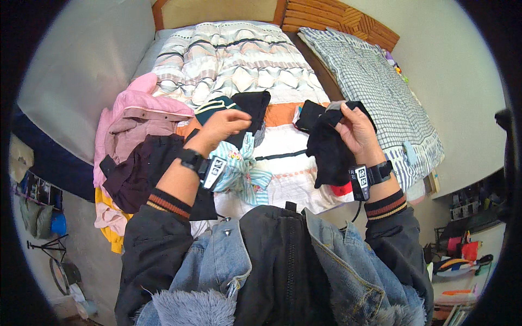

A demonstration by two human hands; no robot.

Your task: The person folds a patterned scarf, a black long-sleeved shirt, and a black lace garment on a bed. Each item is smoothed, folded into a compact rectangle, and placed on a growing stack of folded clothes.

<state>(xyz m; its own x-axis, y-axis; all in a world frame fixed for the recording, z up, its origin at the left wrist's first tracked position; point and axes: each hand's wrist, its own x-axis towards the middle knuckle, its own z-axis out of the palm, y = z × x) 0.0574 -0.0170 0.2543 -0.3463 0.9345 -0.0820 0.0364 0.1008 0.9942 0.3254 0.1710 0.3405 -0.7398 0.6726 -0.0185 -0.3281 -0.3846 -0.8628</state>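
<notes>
My right hand (pixel 355 128) pinches the upper edge of a black cloth garment (pixel 331 157), which hangs down over the near right part of the bed. Behind it lies a dark folded item (pixel 310 115). My left hand (pixel 224 126) hovers above the clothes with its fingers bent; no cloth shows between them. Beneath and beside it are a black garment (pixel 255 106), a dark green garment with pale stripes (pixel 216 106) and a light blue striped garment (pixel 234 171). Both wrists wear dark straps with small devices.
A pink padded jacket (pixel 155 106), dark purple trousers (pixel 140 175) and a yellow garment (pixel 116 238) are heaped at the left. A patterned quilt (pixel 240 69) covers the bed. A folded checked quilt (pixel 367 73) lies at the right. Shelves and household items stand at both sides.
</notes>
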